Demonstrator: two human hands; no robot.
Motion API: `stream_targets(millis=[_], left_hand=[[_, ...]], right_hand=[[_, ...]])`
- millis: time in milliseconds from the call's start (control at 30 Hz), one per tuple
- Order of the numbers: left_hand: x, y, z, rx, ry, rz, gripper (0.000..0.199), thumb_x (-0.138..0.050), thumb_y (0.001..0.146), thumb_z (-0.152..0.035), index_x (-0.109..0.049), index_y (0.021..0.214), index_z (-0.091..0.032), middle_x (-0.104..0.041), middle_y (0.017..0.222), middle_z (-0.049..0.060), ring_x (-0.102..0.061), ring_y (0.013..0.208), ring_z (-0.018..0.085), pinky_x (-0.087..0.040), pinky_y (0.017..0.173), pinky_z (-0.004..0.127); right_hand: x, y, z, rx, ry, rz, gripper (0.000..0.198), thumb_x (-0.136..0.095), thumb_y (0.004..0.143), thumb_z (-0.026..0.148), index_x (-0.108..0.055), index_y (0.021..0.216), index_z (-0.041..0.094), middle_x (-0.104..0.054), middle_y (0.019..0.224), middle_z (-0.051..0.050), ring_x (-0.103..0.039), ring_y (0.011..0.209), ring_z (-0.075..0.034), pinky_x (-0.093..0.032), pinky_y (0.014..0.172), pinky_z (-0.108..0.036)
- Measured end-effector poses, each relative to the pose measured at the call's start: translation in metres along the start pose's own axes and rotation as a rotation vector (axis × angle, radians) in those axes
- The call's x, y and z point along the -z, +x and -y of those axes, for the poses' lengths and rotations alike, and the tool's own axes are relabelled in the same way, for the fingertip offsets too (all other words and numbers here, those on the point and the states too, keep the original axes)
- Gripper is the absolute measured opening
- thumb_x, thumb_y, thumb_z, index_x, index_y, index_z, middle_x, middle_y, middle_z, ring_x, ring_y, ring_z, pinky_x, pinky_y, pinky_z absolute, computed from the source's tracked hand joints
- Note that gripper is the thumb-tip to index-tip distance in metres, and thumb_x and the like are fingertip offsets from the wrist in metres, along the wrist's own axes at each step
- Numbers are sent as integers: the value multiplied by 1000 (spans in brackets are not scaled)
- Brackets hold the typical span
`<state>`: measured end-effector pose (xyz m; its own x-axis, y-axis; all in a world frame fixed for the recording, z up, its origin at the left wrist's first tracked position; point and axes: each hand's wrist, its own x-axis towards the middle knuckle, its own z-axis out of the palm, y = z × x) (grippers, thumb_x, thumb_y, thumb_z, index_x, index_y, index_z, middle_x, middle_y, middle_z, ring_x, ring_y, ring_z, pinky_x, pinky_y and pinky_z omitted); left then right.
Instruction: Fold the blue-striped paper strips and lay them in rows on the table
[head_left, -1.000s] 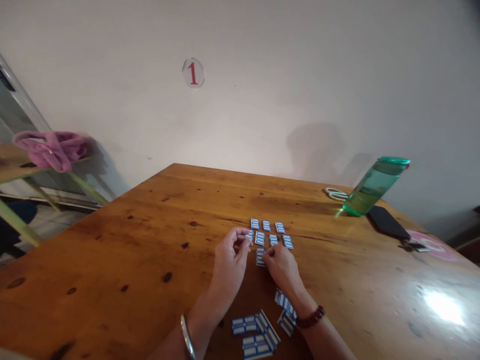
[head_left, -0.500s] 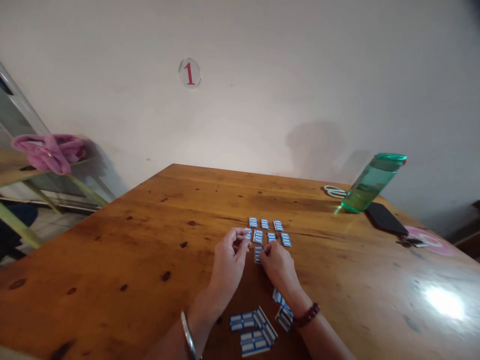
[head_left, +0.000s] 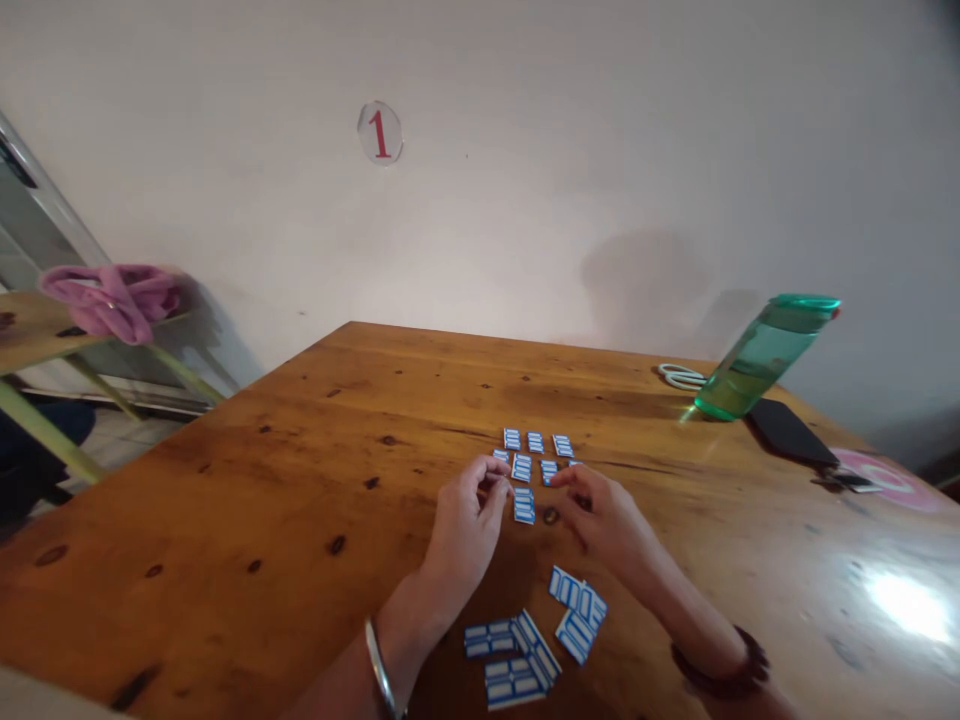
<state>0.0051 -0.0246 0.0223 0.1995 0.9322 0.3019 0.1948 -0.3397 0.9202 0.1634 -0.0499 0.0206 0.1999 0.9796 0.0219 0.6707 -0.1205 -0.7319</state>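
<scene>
Small blue-and-white label sticker pieces (head_left: 523, 506) lie in short rows on the wooden table (head_left: 315, 440). My left hand (head_left: 469, 510) rests just left of the nearest piece in the rows, thumb and forefinger brought together; whether anything is between them is hidden. To the right, my right hand (head_left: 607, 515) hovers with thumb and fingers apart and nothing in them, partly covering a piece in the middle row. Closer to me lie larger label sheets (head_left: 514, 682), overlapping, and beside them a second small pile of label sheets (head_left: 577, 612) below my right hand.
A green water bottle (head_left: 765, 360) stands at the back right, with a white cable (head_left: 681, 377) behind it. Next to it are a black phone (head_left: 791, 432), keys (head_left: 844, 480) and a pink disc (head_left: 892, 482). A pink cloth (head_left: 112, 300) lies on another table at left.
My right hand has moved right and away from the nearest label piece, its fingers parting. That piece stays on the table. My left hand has barely moved; the view has shifted slightly.
</scene>
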Motion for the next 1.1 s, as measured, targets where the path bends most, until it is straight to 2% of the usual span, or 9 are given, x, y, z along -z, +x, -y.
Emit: stream_targets(millis=[67, 233, 300, 400, 533, 633, 833, 1000, 1100], left_hand=[[0, -1, -1, -18, 32, 24, 11, -47, 78, -17, -57, 81, -18, -65, 73, 2, -60, 67, 14, -45, 63, 24], [-1, -5, -1, -25, 130, 118, 13, -45, 82, -18, -57, 86, -19, -65, 75, 2, -60, 70, 15, -44, 65, 25], [-3, -8, -2, -46, 231, 209, 13, -47, 81, -17, -59, 85, -19, -65, 77, 3, -59, 73, 16, -44, 67, 26], [-11, -16, -4, -154, 405, 416, 10, -53, 77, -12, -61, 81, -17, -64, 81, 4, -57, 80, 18, -43, 73, 27], [-23, -27, -4, -301, 556, 620, 8, -61, 74, -19, -60, 81, -15, -62, 89, 5, -53, 88, 20, -41, 79, 30], [-28, -31, -2, -338, 624, 673, 14, -61, 74, -21, -59, 87, -17, -60, 97, 5, -51, 92, 21, -40, 81, 33], [-34, -33, -1, -336, 629, 678, 8, -51, 80, -16, -58, 84, -18, -60, 92, 4, -51, 87, 19, -40, 74, 30], [-35, -34, -5, -306, 619, 688, 9, -49, 78, -14, -57, 82, -17, -60, 90, 6, -51, 84, 21, -39, 71, 31], [-34, -34, -6, -232, 594, 704, 14, -49, 74, -8, -57, 82, -16, -62, 86, 6, -53, 80, 20, -39, 69, 30]], right_hand=[[11, -8, -5, 120, 3, -1, 15, -46, 75, 27, -53, 85, 19, -52, 51, 5, -44, 39, -10, -33, 41, -21], [20, -22, -25, 201, -66, -9, 18, -41, 80, 31, -55, 84, 20, -50, 49, 5, -46, 41, -12, -33, 41, -21], [20, -24, -30, 195, -70, 34, 18, -41, 81, 31, -56, 82, 21, -56, 54, 3, -51, 47, -13, -36, 45, -22], [19, -25, -34, 194, -56, 72, 17, -42, 82, 29, -58, 82, 22, -64, 68, -1, -58, 60, -16, -42, 55, -24], [21, -27, -31, 249, -39, 42, 18, -42, 82, 29, -58, 83, 21, -67, 75, -3, -61, 64, -17, -43, 56, -25], [24, -29, -27, 260, -47, -27, 19, -43, 81, 31, -60, 81, 21, -66, 71, -2, -58, 56, -15, -41, 50, -23], [27, -28, -25, 232, -25, -89, 21, -43, 81, 34, -60, 80, 21, -63, 64, 0, -51, 48, -12, -39, 45, -22], [26, -27, -29, 203, 16, -96, 21, -42, 81, 34, -59, 80, 20, -54, 53, 3, -48, 44, -12, -38, 42, -21], [26, -26, -30, 198, 31, -109, 21, -42, 80, 33, -58, 81, 20, -52, 50, 4, -48, 44, -12, -37, 42, -21]])
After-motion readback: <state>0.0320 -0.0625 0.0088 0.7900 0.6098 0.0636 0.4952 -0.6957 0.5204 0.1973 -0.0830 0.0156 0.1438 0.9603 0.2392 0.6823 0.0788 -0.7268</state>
